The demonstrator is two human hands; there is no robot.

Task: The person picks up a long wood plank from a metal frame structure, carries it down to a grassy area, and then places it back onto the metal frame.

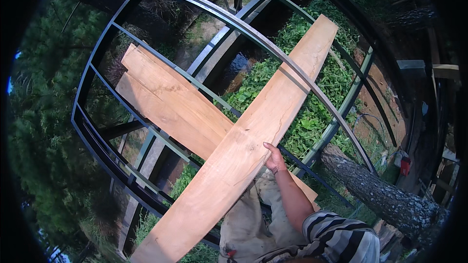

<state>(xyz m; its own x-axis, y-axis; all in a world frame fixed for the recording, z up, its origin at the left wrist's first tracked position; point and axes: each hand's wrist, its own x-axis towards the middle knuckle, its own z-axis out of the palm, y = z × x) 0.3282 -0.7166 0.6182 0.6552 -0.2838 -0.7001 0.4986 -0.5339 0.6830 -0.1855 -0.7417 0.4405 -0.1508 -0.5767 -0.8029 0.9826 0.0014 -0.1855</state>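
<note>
A long, pale wooden plank (234,148) runs slantwise from the lower left to the upper right. My right hand (274,159) is closed on its right-hand edge, the thumb lying on top and the other fingers hidden beneath. Under this plank, crossing it, more wooden boards (170,100) rest on the dark metal frame (119,27). A thin curved metal bar (253,31) passes above the far part of the held plank. No part of my left hand shows.
Green leafy plants (304,117) grow below the frame's bars. A thick rough-barked log (380,192) lies at the right, with a small red object (405,165) near it. Dark water (240,65) shows beneath the beams, beside a concrete edge.
</note>
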